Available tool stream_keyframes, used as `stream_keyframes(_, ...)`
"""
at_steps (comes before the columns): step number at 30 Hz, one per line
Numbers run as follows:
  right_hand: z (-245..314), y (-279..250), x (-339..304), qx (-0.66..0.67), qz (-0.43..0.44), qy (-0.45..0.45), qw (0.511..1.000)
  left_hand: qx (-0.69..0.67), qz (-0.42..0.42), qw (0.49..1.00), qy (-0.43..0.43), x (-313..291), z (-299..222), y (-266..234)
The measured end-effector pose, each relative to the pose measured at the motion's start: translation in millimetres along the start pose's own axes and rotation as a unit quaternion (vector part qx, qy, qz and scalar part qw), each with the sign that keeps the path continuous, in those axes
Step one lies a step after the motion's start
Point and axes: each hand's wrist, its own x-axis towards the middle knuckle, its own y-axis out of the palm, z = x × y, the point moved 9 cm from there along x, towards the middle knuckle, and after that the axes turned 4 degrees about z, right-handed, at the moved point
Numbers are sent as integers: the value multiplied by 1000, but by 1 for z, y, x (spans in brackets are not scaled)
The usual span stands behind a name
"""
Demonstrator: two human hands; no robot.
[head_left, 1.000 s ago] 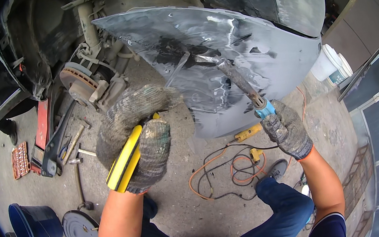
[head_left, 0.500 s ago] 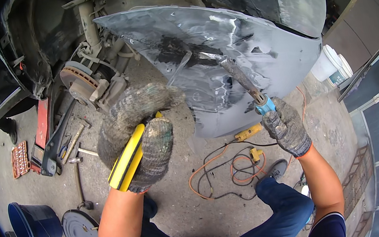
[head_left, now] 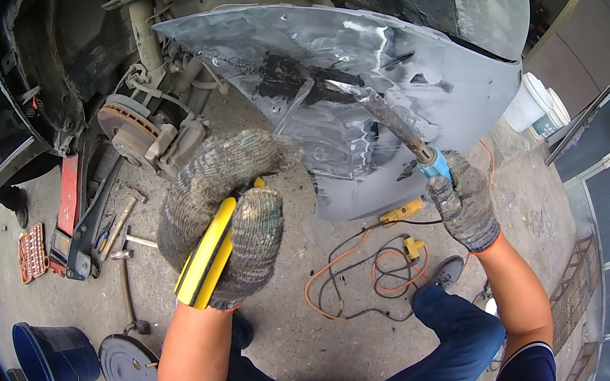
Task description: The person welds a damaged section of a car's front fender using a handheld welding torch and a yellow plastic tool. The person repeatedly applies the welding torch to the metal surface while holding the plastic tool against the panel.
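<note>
My gloved left hand (head_left: 214,178) is closed round a tool with yellow-and-black handles (head_left: 207,256); its working end is hidden by the glove. A pale, translucent strip (head_left: 295,106) slants from near those fingers to the panel; what grips it is hidden. My gloved right hand (head_left: 467,199) grips the blue handle of a heating iron (head_left: 393,120) with a long metal shaft. Its flat bright tip lies at a dark patch close to the strip's far end. Under both tools spreads a grey car body panel (head_left: 456,103), scuffed and streaked with black and white marks.
A brake disc (head_left: 126,130) and strut stand at upper left. Hammers (head_left: 127,293), a red socket set (head_left: 32,252), a dark blue bucket (head_left: 56,362) and a round lid (head_left: 130,375) lie left. Coiled cords (head_left: 337,283) cross the floor between my feet. White buckets (head_left: 530,100) stand at right.
My right hand and the iron have shifted very slightly right and down in the picture. Both hands keep their grips, and the tip stays at the dark patch.
</note>
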Motion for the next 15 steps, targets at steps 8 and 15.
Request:
stream_keyframes(8,-4,2,2,-4,2,-19,1000,21,4,1000,-5,2,-2,0)
stream_keyframes(15,-5,2,4,5,3,-13,1000,21,-2,999,-42,1,1,0)
